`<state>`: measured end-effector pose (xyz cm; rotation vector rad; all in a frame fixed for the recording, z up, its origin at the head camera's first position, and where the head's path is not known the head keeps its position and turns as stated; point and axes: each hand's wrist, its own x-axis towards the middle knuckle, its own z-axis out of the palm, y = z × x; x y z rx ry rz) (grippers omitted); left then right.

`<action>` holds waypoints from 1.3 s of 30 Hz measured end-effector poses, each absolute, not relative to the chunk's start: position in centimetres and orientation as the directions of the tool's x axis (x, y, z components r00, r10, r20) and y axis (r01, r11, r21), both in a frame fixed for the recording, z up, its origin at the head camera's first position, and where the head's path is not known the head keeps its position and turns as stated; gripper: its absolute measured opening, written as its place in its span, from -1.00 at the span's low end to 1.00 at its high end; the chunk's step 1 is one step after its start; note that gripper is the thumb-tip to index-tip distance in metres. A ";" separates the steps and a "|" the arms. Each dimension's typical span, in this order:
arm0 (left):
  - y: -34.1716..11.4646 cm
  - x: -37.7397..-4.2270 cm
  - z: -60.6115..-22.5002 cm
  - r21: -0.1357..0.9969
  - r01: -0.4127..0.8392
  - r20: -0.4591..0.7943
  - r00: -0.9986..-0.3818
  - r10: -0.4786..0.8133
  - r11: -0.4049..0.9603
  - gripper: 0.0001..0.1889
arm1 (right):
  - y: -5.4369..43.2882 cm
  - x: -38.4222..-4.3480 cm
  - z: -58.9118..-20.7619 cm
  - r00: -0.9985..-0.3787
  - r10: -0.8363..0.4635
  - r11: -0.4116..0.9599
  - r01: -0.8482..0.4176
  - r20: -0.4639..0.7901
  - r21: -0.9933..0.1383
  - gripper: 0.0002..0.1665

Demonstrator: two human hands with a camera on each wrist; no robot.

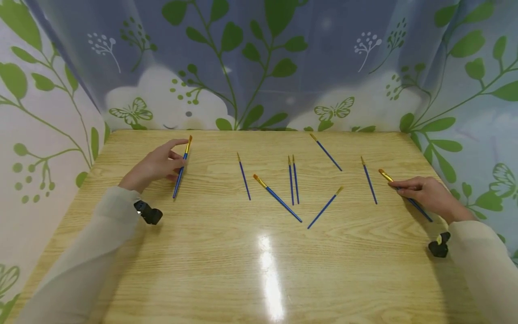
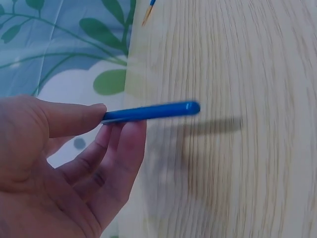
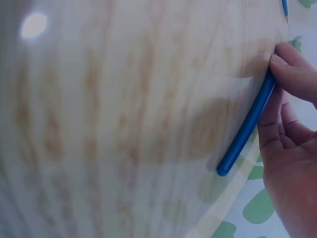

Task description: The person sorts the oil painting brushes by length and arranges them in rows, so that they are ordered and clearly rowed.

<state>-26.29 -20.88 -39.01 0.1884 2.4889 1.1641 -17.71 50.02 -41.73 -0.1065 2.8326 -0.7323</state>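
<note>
My left hand pinches a blue-handled paintbrush between thumb and fingers at the table's left side, its orange bristle tip pointing away. In the left wrist view the rounded handle end sticks out past the fingertips, with a shadow on the wood beneath. Over at the right, my right hand pinches another flat paintbrush near its gold ferrule, bristles toward the far left. Its thick blue handle slants down out of the fingers in the right wrist view. A thin paintbrush lies just left of that hand.
Between the hands several more paintbrushes lie on the wooden table: a larger flat brush, a thin brush, two side by side, and slanted ones around them. A leaf-patterned curtain borders the table's back and sides.
</note>
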 end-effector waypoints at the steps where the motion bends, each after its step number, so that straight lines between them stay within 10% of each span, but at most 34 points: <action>1: -21.1 -26.2 -39.0 0.766 -0.042 -0.286 -0.916 0.281 0.642 -0.22 | 50.0 -17.7 -41.8 -0.975 -0.122 0.874 -0.017 -0.185 -0.487 -0.51; 39: -25.8 -22.7 -40.5 0.647 -0.077 -0.338 -0.921 0.195 0.759 -0.29 | 49.9 -17.7 -41.7 -0.977 -0.128 0.880 -0.032 -0.172 -0.473 -0.52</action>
